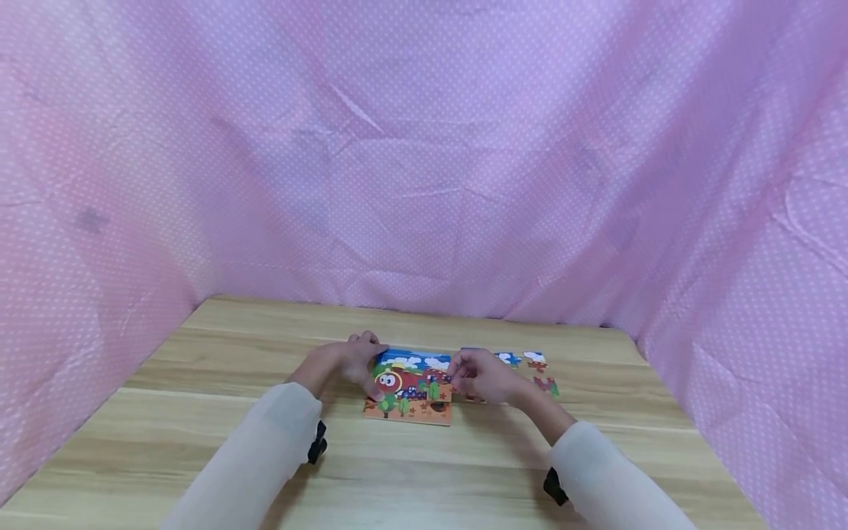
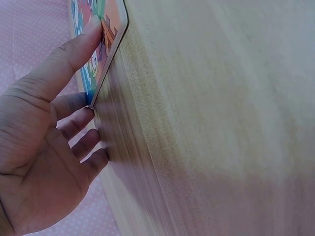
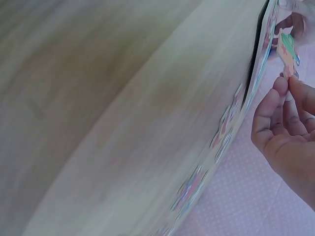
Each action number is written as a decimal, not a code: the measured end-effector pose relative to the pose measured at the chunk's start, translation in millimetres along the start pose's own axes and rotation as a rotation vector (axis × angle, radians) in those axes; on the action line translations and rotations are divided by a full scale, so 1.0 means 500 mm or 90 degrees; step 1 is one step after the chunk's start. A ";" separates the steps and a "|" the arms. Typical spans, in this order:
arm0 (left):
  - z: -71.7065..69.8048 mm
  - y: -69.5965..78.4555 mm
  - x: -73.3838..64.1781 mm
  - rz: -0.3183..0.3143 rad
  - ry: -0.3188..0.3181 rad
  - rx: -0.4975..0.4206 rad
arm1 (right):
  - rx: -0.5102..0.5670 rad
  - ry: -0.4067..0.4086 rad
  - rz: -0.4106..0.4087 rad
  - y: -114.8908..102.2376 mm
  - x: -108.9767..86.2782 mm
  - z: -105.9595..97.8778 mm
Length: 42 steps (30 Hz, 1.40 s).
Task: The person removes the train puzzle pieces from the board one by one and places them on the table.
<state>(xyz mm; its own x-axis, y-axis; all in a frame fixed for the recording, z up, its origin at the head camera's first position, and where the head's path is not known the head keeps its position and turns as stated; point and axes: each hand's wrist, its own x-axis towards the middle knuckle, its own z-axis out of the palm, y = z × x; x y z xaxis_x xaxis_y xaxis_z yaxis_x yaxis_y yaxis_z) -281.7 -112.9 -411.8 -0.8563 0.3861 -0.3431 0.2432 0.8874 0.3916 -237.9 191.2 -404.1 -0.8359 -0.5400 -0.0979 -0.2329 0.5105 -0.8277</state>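
A colourful jigsaw puzzle [image 1: 411,414] with a cartoon train face lies on the wooden table. My left hand [image 1: 361,364] is at its left side, the thumb resting on the picture. In the left wrist view, the index finger touches the puzzle [image 2: 109,43] at a corner while the other fingers spread beside its edge. With thumb and fingertips my right hand [image 1: 486,375] pinches a puzzle piece [image 3: 286,53], green and pale orange, held over the puzzle's right part. The right hand's fingers cover some of the picture in the head view.
Several loose puzzle pieces [image 1: 546,385] lie to the right, partly behind the right hand. In the right wrist view, loose pieces [image 3: 189,189] lie near the table's far edge. Pink dotted cloth [image 1: 424,221] hangs around the wooden table [image 1: 397,478].
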 end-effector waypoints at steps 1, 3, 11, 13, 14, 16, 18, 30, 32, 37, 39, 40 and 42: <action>0.001 0.000 0.000 0.001 0.000 -0.001 | -0.002 0.003 0.000 0.004 -0.004 -0.005; 0.000 0.002 0.001 0.002 0.000 -0.003 | -0.009 0.011 -0.003 0.012 -0.010 -0.015; 0.000 0.001 0.001 -0.007 -0.002 -0.001 | -0.006 0.015 -0.011 0.047 -0.046 -0.051; 0.000 0.001 0.002 -0.005 -0.002 0.000 | -0.007 0.021 -0.012 0.056 -0.059 -0.060; 0.000 0.001 0.002 -0.004 -0.001 0.001 | -0.010 0.025 -0.013 0.061 -0.064 -0.064; 0.001 0.001 0.002 -0.003 0.000 0.003 | -0.016 0.029 -0.014 0.071 -0.073 -0.072; 0.001 0.001 0.003 -0.003 0.002 0.005 | -0.016 0.030 -0.013 0.078 -0.081 -0.080; -0.001 0.003 0.005 0.008 0.006 0.003 | -0.006 0.003 0.004 0.101 -0.136 -0.120; -0.001 0.004 0.005 0.007 0.006 -0.001 | 0.004 -0.006 0.009 0.106 -0.142 -0.124; 0.001 0.004 0.001 0.000 0.003 -0.001 | 0.000 -0.029 0.018 0.119 -0.155 -0.129; 0.001 0.004 0.000 -0.001 0.003 -0.002 | -0.006 -0.039 0.018 0.123 -0.158 -0.131; 0.001 0.004 -0.001 -0.001 0.004 -0.002 | -0.010 -0.045 0.016 0.124 -0.160 -0.132; 0.000 0.004 -0.002 -0.003 0.003 -0.003 | -0.021 -0.057 0.016 0.125 -0.163 -0.133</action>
<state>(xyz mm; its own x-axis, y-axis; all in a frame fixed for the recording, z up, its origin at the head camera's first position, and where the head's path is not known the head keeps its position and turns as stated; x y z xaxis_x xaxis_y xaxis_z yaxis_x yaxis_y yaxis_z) -280.4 -111.5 -410.6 -0.8597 0.3804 -0.3408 0.2371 0.8883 0.3933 -217.6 311.5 -411.2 -0.7940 -0.5839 -0.1694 -0.2294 0.5458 -0.8059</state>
